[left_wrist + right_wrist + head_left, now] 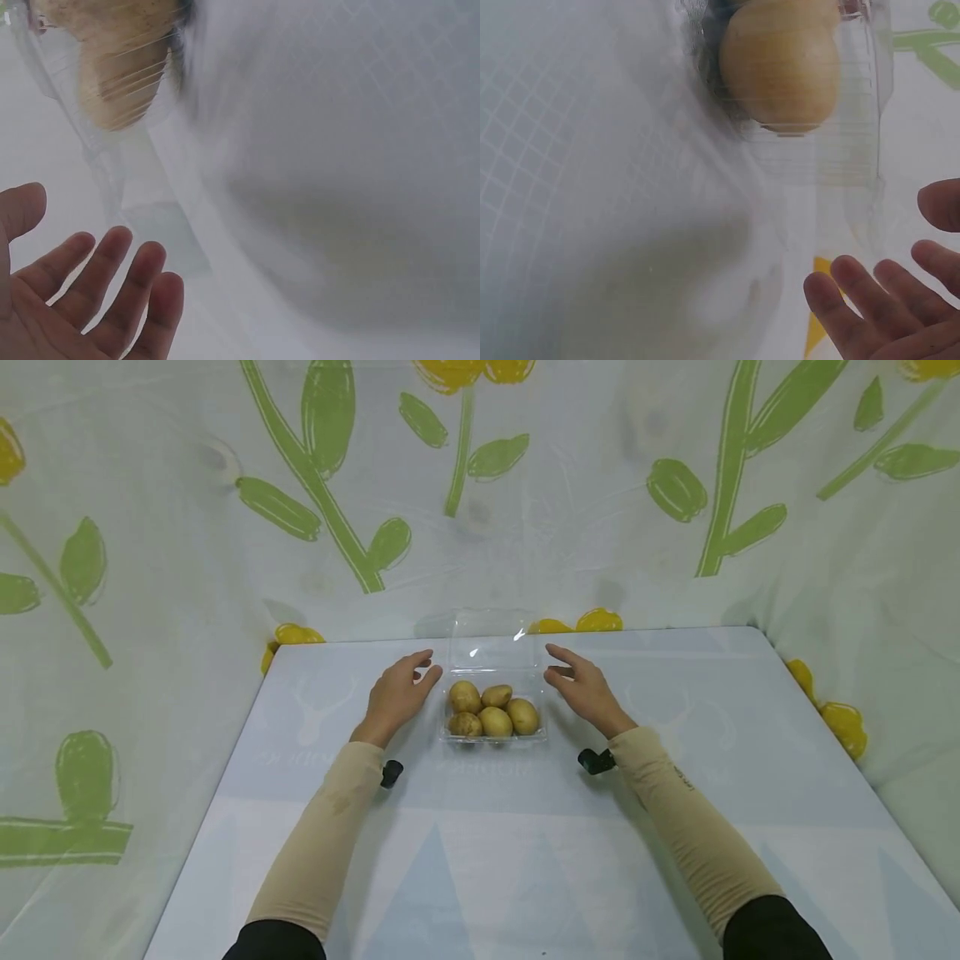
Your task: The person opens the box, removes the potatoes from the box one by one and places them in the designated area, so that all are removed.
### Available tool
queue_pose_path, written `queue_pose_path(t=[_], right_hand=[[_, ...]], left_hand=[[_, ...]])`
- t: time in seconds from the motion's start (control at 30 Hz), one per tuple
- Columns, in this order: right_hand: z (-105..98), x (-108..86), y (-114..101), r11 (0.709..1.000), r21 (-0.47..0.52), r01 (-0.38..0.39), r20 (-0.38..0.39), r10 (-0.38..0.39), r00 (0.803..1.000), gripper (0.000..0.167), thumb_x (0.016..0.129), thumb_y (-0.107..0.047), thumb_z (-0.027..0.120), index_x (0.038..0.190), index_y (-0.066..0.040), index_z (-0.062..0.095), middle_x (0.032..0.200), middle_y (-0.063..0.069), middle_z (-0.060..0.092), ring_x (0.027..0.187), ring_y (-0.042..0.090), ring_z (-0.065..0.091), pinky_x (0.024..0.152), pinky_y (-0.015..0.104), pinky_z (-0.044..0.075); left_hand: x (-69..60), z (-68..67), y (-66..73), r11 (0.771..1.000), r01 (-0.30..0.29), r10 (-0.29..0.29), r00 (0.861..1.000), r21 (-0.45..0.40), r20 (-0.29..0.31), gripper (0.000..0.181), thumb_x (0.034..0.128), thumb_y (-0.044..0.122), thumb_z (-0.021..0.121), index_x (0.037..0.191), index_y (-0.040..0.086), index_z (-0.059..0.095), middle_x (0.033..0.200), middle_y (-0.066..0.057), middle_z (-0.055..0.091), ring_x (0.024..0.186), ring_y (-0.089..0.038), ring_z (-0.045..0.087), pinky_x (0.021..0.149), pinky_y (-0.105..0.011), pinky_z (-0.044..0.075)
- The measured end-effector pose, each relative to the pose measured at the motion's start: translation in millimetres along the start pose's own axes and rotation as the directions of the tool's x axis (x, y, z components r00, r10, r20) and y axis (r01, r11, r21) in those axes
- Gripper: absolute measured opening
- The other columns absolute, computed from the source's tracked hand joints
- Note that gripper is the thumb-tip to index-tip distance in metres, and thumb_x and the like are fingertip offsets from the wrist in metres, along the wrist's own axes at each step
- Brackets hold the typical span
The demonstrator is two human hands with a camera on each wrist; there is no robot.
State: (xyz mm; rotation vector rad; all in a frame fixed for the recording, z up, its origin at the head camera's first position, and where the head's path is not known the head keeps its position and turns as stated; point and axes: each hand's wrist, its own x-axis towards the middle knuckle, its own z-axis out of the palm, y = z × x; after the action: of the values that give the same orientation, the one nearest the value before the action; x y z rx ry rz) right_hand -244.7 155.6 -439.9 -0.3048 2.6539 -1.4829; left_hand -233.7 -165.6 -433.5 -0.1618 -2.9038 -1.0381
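A clear plastic box with its lid raised at the back stands on the table, holding several potatoes. My left hand is just left of the box, fingers spread and relaxed, touching nothing that I can see. On the box's right side my right hand is held the same way, empty. Potatoes show through the box wall above the left hand in the left wrist view. In the right wrist view a potato shows through the plastic, with the right hand below it.
The white and pale blue table reaches back to a hanging cloth printed with green stems and yellow flowers. Small dark devices are at both wrists, close above the tabletop.
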Motion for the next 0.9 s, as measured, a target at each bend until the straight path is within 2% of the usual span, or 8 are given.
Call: queue_pose_path(t=[0.23, 0.37, 0.43, 0.6, 0.7, 0.9], right_hand=[[-10.6, -3.4, -1.4, 0.999, -0.028, 0.034, 0.011, -0.033, 0.999, 0.056, 0.105, -0.022, 0.059, 0.156, -0.011, 0.040, 0.160, 0.008, 0.039, 0.134, 0.035, 0.052, 0.106, 0.053, 0.047], [-16.6, -4.2, -2.7, 0.997, -0.037, 0.067, 0.008, -0.067, 0.998, 0.056, 0.104, -0.020, 0.060, 0.155, -0.009, 0.041, 0.159, 0.009, 0.041, 0.134, 0.035, 0.053, 0.104, 0.051, 0.048], [-19.5, -4.3, -4.3, 0.995, -0.045, 0.092, -0.002, -0.092, 0.996, 0.056, 0.103, -0.019, 0.062, 0.155, -0.009, 0.042, 0.158, 0.010, 0.043, 0.133, 0.035, 0.053, 0.103, 0.050, 0.050], [-25.7, -3.9, -14.5, 0.988, -0.069, 0.141, -0.009, -0.142, 0.990, 0.057, 0.101, -0.020, 0.065, 0.153, -0.007, 0.044, 0.154, 0.012, 0.047, 0.132, 0.036, 0.054, 0.102, 0.048, 0.051], [-28.5, -4.6, -22.9, 0.985, -0.067, 0.161, 0.000, -0.161, 0.987, 0.059, 0.100, -0.021, 0.066, 0.153, -0.007, 0.044, 0.153, 0.012, 0.048, 0.133, 0.035, 0.054, 0.104, 0.046, 0.050], [-28.5, -5.1, -36.3, 0.976, -0.041, 0.214, 0.025, -0.213, 0.977, 0.060, 0.098, -0.018, 0.069, 0.152, -0.008, 0.046, 0.151, 0.014, 0.050, 0.131, 0.036, 0.055, 0.106, 0.046, 0.048]], left_hand=[[-23.5, -8.9, -2.1, 0.999, -0.015, 0.013, 0.999, 0.039, 0.052, 0.066, 0.1017, 0.057, 0.050, 0.152, 0.015, 0.048, 0.150, -0.007, 0.052, 0.131, -0.031, 0.053, 0.105, -0.052, 0.045], [-37.0, -9.3, -3.6, 0.999, -0.048, 0.049, 0.996, -0.004, 0.078, 0.072, 0.0985, 0.061, 0.054, 0.154, 0.015, 0.045, 0.157, -0.007, 0.044, 0.143, -0.029, 0.040, 0.115, -0.053, 0.035], [-43.1, -7.2, -4.9, 0.997, -0.072, 0.073, 0.992, -0.014, 0.104, 0.077, 0.0965, 0.062, 0.057, 0.155, 0.015, 0.042, 0.160, -0.006, 0.039, 0.147, -0.030, 0.034, 0.117, -0.054, 0.031], [-55.9, 0.5, -6.1, 0.993, -0.119, 0.114, 0.979, 0.017, 0.168, 0.093, 0.0886, 0.071, 0.062, 0.159, 0.016, 0.035, 0.166, 0.000, 0.027, 0.150, -0.032, 0.029, 0.117, -0.059, 0.029], [-60.6, 5.5, -5.8, 0.992, -0.128, 0.122, 0.976, 0.021, 0.178, 0.100, 0.0840, 0.074, 0.065, 0.160, 0.016, 0.034, 0.166, 0.002, 0.026, 0.149, -0.033, 0.029, 0.117, -0.059, 0.029], [-64.0, 16.6, -9.6, 0.987, -0.160, 0.155, 0.969, 0.012, 0.193, 0.099, 0.0833, 0.065, 0.073, 0.159, 0.013, 0.035, 0.166, 0.003, 0.026, 0.149, -0.033, 0.030, 0.117, -0.058, 0.029]])
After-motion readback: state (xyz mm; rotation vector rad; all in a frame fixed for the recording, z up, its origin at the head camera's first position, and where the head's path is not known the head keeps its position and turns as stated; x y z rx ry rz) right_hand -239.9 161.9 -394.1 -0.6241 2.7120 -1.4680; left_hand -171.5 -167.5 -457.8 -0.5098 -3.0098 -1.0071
